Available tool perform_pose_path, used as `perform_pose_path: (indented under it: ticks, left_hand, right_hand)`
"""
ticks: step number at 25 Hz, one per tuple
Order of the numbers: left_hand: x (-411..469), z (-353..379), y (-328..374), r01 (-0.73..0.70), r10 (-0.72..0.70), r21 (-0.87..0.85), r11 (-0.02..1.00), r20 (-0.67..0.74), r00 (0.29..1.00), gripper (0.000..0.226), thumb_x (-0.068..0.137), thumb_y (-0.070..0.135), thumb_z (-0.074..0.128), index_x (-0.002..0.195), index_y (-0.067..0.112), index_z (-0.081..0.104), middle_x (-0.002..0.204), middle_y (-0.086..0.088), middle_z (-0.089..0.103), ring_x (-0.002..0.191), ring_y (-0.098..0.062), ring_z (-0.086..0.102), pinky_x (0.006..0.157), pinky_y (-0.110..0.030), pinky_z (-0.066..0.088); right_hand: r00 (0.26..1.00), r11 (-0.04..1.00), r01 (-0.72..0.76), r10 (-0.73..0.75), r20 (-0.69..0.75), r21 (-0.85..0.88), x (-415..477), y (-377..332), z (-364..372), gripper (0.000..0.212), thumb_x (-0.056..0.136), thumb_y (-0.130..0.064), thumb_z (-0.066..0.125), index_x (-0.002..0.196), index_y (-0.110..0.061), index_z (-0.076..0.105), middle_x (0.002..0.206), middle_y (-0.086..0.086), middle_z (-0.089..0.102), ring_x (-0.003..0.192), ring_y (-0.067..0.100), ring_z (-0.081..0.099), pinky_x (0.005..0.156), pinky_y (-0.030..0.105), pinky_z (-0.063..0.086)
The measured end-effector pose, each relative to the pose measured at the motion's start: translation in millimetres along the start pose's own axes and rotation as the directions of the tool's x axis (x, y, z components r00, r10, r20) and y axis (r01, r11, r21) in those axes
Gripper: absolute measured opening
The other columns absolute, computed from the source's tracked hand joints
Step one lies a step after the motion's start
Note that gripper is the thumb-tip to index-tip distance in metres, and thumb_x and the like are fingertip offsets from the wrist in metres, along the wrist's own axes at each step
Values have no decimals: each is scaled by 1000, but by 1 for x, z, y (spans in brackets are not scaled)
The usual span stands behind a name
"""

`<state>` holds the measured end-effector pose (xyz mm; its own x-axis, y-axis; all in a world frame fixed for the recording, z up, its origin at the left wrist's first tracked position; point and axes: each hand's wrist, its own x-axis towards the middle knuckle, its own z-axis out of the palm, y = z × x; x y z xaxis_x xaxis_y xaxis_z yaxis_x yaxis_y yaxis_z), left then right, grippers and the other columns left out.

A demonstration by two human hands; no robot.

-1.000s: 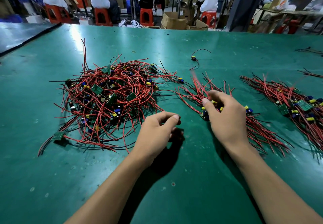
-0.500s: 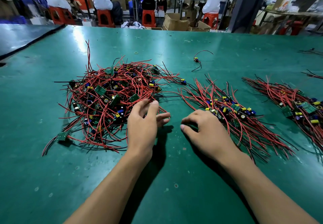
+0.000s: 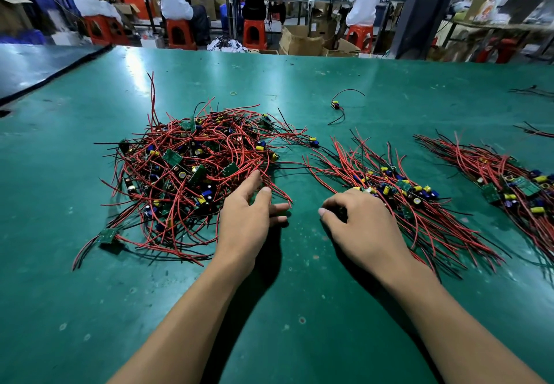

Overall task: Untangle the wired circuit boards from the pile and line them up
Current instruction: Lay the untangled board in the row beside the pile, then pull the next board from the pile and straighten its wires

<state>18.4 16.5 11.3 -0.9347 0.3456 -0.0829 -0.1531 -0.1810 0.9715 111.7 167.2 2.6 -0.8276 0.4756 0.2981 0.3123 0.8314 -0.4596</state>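
Left hand (image 3: pixel 248 219) moved to pile (image 3: pixel 192 168) edge, fingers spread wide; right hand (image 3: pixel 359 225) slid back to lined-up row (image 3: pixel 404 192) end, fingers curled (holding anything? cannot tell); probably next pick begins

No legible text — boards, boxes, background items too small or blurred.

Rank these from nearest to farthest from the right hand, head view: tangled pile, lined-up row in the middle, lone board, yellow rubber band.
1. Middle lined-up row, at the fingertips of the right hand.
2. Tangled pile, to its left.
3. Lone board, farther up the table.
4. Yellow rubber band, beyond, up-left.
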Motion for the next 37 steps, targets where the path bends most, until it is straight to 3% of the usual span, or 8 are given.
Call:
perform_pose_path:
  ticks: [4,9,16,21,25,27,30,37]
  left_hand:
    - [0,-1,0,-15,14,28,999,29,999,45,103,6,41,147,13,39,146,3,45,80,-21,74,64,-31,60]
    - [-15,5,-1,-206,201,110,972,52,978,22,95,3,58,107,13,73,106,0,74,70,-25,74,60,-35,60]
    - [-26,8,1,-203,173,46,978,361,916,18,84,-9,62,81,4,74,75,-8,74,55,-20,66,52,-23,47]
    - [-29,7,4,-32,32,-10,999,509,860,15,82,-2,67,85,10,76,78,-8,73,54,-16,62,51,-18,45]
    - [-22,5,9,6,25,-115,993,261,965,14,85,20,69,96,12,73,78,-10,72,43,-16,56,43,-19,42]
    - [-16,4,9,-86,88,-91,992,14,996,14,91,20,65,91,8,70,69,-5,68,39,-14,50,41,-19,38]
    - [-11,0,8,-129,116,-58,990,-194,974,14,94,21,62,88,10,68,63,1,60,40,-10,45,41,-20,36]
    - [-11,5,6,129,-109,-255,958,92,990,35,101,31,44,96,5,66,69,-7,66,46,-17,57,44,-22,46]
  right_hand:
    - [1000,1000,-4,4,4,22,0,0,0,16,92,-36,65,97,-24,75,97,-5,67,94,17,59,83,35,49]
    - [1000,997,-8,8,-1,70,0,-1,1,19,90,-35,67,104,-24,73,100,-4,69,93,18,63,86,37,52]
    - [999,975,21,-30,41,221,2,-4,-1,70,85,-28,72,149,-34,43,104,-4,59,77,14,58,80,36,52]
    - [994,984,99,-103,22,149,1,1,-3,36,88,-31,57,113,-13,74,103,9,67,95,25,63,86,33,48]
    - [983,943,31,32,-183,330,5,0,-3,17,96,-22,65,90,-12,78,84,-1,74,77,12,65,73,19,46]
    - [967,867,-97,199,-160,489,10,0,-6,24,97,-30,63,82,-15,76,69,-10,70,61,8,63,64,20,49]
    - [929,463,-232,366,54,855,14,-8,-14,29,98,-27,63,73,-16,69,57,-6,58,49,9,49,47,21,42]
    - [903,168,-391,263,341,905,11,-17,-21,18,96,-25,63,82,-14,66,61,-4,54,47,10,48,43,20,39]
